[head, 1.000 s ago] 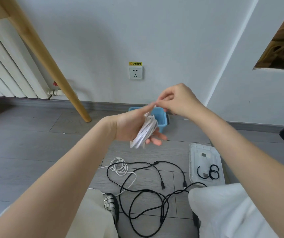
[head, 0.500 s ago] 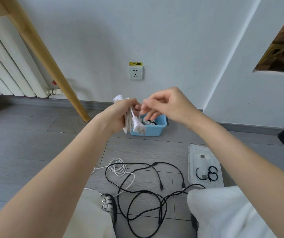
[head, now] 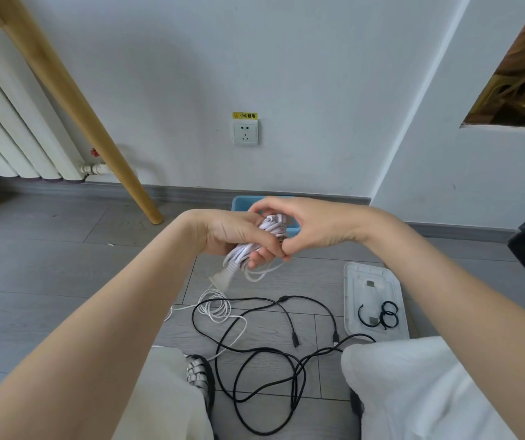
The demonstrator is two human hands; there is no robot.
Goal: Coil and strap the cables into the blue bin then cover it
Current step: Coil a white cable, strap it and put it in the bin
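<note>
Head view: a bundle of coiled white cable [head: 256, 246] is being gripped in the left hand [head: 235, 238], whose fingers are being kept curled around the middle of the coils. Loose loops and a white plug [head: 219, 278] are being left hanging below that hand. The right hand [head: 313, 228] is being held against the upper end of the same bundle, with its thumb and fingertips being pressed together on the strands in a pinch; whether a strap is being held between them cannot be told. Both hands are being held above the floor [head: 48, 265], directly in front of the blue bin [head: 242, 203], of which only the rim and a corner are being shown behind the fingers, close to the skirting of the far wall.

On the floor nearer the person, a second, thinner white cable [head: 215, 308] is being left in a small loose coil, and a long black cable [head: 267, 369] is being left sprawled in wide loops between the knees, with two connector ends pointing toward the near edge of the view. To the right, a clear lid [head: 375, 281] is being used as a tray, lying flat on the floor, and black straps [head: 378, 314] curled into rings are being kept on it. A wall socket [head: 246, 132] is being seen above the bin, a wooden leg [head: 74, 100] is being seen slanting at the left in front of a white radiator [head: 10, 134], and a sandalled foot [head: 200, 376] is being seen at the bottom.
</note>
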